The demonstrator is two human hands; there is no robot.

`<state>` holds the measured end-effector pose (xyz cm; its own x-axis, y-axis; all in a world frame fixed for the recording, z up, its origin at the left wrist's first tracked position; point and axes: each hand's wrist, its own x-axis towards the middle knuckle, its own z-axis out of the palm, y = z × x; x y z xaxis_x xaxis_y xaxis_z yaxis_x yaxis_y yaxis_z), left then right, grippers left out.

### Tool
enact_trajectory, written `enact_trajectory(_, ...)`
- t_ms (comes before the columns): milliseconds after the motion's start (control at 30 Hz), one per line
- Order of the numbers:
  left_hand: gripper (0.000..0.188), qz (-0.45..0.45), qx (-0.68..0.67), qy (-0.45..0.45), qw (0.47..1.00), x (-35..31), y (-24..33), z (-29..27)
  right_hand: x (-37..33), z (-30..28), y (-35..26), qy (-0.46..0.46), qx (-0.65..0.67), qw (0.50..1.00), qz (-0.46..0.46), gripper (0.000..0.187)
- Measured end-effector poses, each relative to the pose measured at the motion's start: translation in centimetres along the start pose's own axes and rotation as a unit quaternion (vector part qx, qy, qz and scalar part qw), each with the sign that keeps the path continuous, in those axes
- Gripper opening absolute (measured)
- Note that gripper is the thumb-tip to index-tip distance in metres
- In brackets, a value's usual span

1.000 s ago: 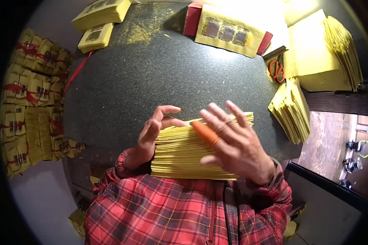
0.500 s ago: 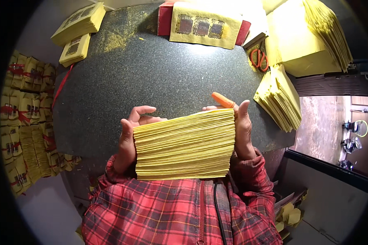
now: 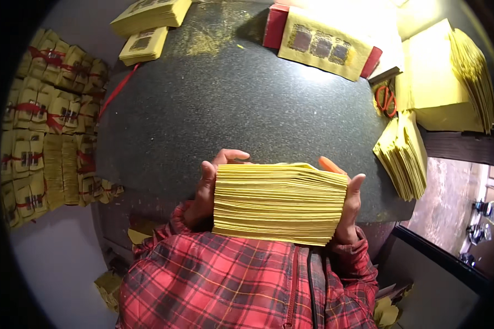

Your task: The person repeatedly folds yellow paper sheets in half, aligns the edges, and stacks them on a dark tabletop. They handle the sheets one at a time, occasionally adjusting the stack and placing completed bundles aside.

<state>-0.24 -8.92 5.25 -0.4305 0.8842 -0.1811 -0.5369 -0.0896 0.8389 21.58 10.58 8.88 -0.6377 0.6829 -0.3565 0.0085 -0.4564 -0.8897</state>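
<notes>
A thick stack of folded yellow paper sheets (image 3: 280,205) stands in front of my chest, its layered edges toward me. My left hand (image 3: 205,189) presses on its left end, thumb up and fingers curling behind the far side. On the opposite end my right hand (image 3: 349,211) is pressed flat, its thumb also raised. An orange finger cover (image 3: 330,165) shows on one of its fingers, partly hidden by the paper. Near the top of the stack some sheets bow apart slightly.
Beyond, a printed yellow packet (image 3: 318,46) leans on a red box (image 3: 276,26) on the dark speckled table (image 3: 219,104). To the right are red-handled scissors (image 3: 386,101) and yellow paper piles (image 3: 403,156). Red-tied bundles (image 3: 55,112) are stacked at left; more packets (image 3: 144,46) lie far left.
My head view has turned, so the surroundings shift rightward in the picture. The stack, slanted before, now sits more level between my hands, and its top sheets have bowed.
</notes>
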Motion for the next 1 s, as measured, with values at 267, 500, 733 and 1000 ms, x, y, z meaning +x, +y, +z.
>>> enact_trajectory(267,0.095,-0.014,-0.044,-0.048,0.998,-0.4,-1.6,-1.4,-1.8,0.0,0.3,0.044,-0.025,0.999,0.018,0.103)
enact_trajectory(500,0.082,-0.074,-0.063,-0.127,0.987,-1.7,0.9,-2.4,-3.8,-4.2,-0.4,-0.104,-0.036,0.993,0.042,0.056)
enact_trajectory(733,0.079,-0.098,-0.003,-0.252,0.963,-4.4,1.9,-6.7,-5.9,-4.6,-2.1,-0.227,-0.200,0.951,0.071,0.065)
enact_trajectory(1000,0.056,-0.183,0.185,-0.143,0.955,-4.5,4.8,-3.5,-6.4,-4.6,-3.0,-0.251,-0.215,0.939,0.099,0.068)
